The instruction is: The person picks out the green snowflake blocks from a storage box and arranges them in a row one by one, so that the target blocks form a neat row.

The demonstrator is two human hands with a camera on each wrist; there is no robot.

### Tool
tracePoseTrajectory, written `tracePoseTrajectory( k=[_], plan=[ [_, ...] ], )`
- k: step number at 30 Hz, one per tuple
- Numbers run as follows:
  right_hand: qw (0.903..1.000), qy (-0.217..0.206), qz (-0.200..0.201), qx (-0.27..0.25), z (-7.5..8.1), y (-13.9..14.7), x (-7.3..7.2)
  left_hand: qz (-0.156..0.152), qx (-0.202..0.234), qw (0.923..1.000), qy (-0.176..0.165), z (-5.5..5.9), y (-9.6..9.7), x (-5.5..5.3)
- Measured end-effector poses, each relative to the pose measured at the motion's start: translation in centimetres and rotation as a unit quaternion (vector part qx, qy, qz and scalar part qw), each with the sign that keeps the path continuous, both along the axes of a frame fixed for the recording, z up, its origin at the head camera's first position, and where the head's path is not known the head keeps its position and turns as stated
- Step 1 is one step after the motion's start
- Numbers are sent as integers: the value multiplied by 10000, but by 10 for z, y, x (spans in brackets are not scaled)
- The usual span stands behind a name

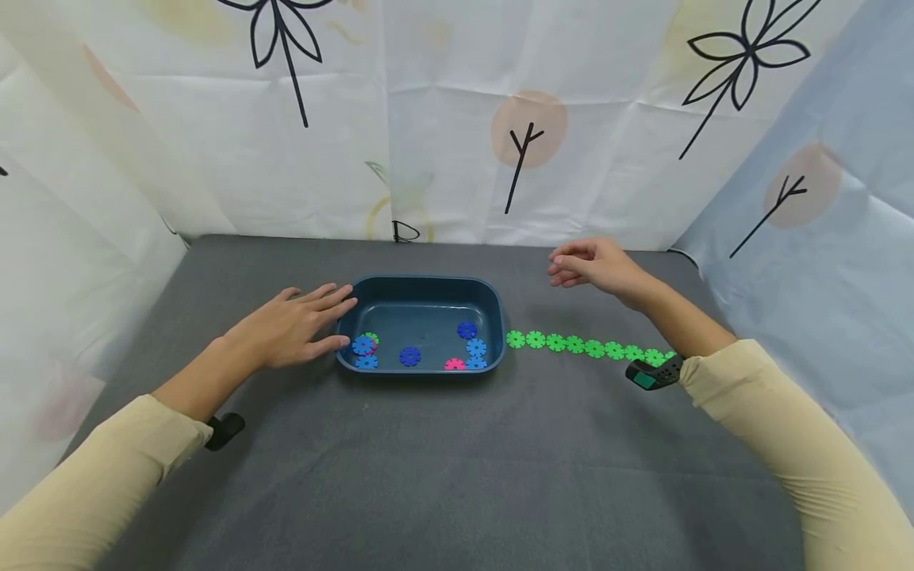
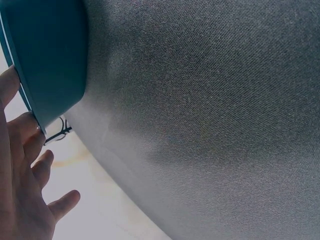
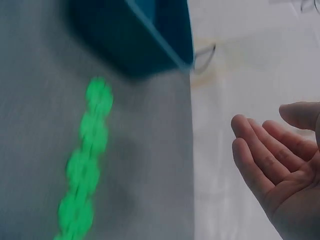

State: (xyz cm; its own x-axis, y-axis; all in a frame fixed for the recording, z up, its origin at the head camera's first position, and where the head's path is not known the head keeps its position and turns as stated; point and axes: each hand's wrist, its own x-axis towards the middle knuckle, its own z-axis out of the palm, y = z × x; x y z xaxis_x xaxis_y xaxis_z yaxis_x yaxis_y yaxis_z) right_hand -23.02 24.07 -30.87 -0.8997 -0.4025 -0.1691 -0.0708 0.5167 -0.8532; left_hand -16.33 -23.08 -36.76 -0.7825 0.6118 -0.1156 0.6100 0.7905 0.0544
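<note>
A dark blue plastic tray (image 1: 420, 373) stands mid-table with several notched discs inside: blue discs (image 1: 410, 356), a pink disc (image 1: 455, 364) and a partly covered green one. Against the tray's left rim rest the spread fingers of my left hand (image 1: 296, 323); in the left wrist view they touch the tray wall (image 2: 55, 55). My right hand (image 1: 596, 266) hovers empty to the right of the tray, fingers loosely bent. Below it a row of green notched discs (image 1: 574, 344) runs rightward from beside the tray, its far end hidden behind the right forearm.
Grey cloth (image 1: 443, 468) covers the table. A white patterned curtain (image 1: 443, 119) hangs along the back edge, with more fabric on both sides. Dark wrist devices (image 1: 653, 373) are strapped to both wrists.
</note>
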Motion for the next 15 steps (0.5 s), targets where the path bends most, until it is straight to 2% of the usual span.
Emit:
tracePoseTrajectory(
  k=[8, 15],
  plan=[
    [9946, -586, 738, -441, -7, -64, -11, 24, -25, 10000, -26, 2, 2, 0],
    [9843, -1250, 1236, -171, -23, -112, -12, -12, -7, 10000, 1, 1, 1, 0]
  ],
)
